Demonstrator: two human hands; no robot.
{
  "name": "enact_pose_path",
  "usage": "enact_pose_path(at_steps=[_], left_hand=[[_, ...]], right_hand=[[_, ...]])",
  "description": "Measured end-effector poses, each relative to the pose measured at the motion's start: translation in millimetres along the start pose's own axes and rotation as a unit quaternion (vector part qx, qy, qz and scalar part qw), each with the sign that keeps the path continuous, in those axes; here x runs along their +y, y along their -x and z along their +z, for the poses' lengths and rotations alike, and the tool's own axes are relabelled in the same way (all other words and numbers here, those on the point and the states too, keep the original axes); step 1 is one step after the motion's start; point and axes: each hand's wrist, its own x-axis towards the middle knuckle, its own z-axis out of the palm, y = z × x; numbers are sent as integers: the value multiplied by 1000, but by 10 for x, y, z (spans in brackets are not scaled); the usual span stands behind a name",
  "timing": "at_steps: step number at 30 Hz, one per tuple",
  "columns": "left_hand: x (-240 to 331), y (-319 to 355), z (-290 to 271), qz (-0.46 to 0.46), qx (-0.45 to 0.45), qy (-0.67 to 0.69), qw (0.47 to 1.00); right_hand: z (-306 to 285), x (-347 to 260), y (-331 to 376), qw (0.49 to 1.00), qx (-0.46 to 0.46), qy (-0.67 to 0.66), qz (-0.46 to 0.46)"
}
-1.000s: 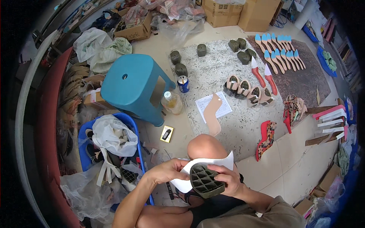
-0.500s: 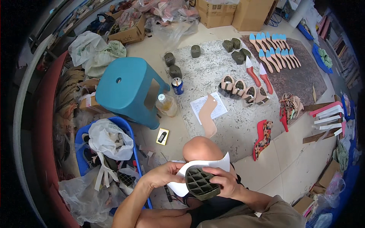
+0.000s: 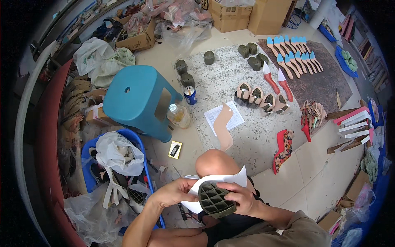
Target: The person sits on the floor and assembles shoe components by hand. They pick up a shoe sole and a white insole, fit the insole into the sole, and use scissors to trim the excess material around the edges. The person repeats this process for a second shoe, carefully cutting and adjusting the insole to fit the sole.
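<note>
Above my knee, my right hand (image 3: pixel 240 198) is closed round a dark green shoe heel block (image 3: pixel 214 199), its hollow gridded face turned up toward me. A white curved sheet (image 3: pixel 232 178) lies behind and around the block, its pointed end rising at the right. My left hand (image 3: pixel 176 193) pinches the sheet's left edge beside the block; its fingertips are partly hidden behind the sheet. Beyond my knee, a beige curved cutout (image 3: pixel 222 127) rests on a printed paper sheet (image 3: pixel 237 116) on the floor board.
A teal stool (image 3: pixel 133 90) stands left, near a bottle (image 3: pixel 179 116) and a blue can (image 3: pixel 190 95). A blue tub (image 3: pixel 145 156) holds scraps. Ahead lie several heel blocks (image 3: pixel 209 58), covered heels (image 3: pixel 256 95), blue-tipped insoles (image 3: pixel 290 64) and a red floral piece (image 3: pixel 283 151).
Both hands keep their grip, with the heel block and white sheet shifted very slightly left. The whole view has tilted a little.
</note>
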Motion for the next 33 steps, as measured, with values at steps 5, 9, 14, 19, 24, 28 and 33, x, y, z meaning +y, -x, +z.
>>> enact_pose_path(at_steps=[5, 9, 14, 19, 24, 28, 33], left_hand=[[145, 216, 60, 45, -8, -5, 999], [499, 475, 238, 93, 62, -25, 993], [725, 592, 531, 202, 204, -53, 957], [738, 548, 538, 302, 238, -91, 919], [421, 322, 285, 333, 261, -55, 904], [-347, -4, -6, 346, 305, 74, 884], [-1040, -171, -23, 370, 315, 186, 854]], right_hand=[[-81, -110, -174, 999, -5, 11, -52], [-237, -189, -603, 989, -26, 19, -146], [-336, -330, -1051, 978, -77, 30, -193], [-268, -381, -1328, 953, -171, 110, -225], [-48, -46, -1311, 938, -218, 118, -241], [127, 413, -1054, 961, -271, 54, -9], [365, 1345, -365, 781, -320, -321, 430]])
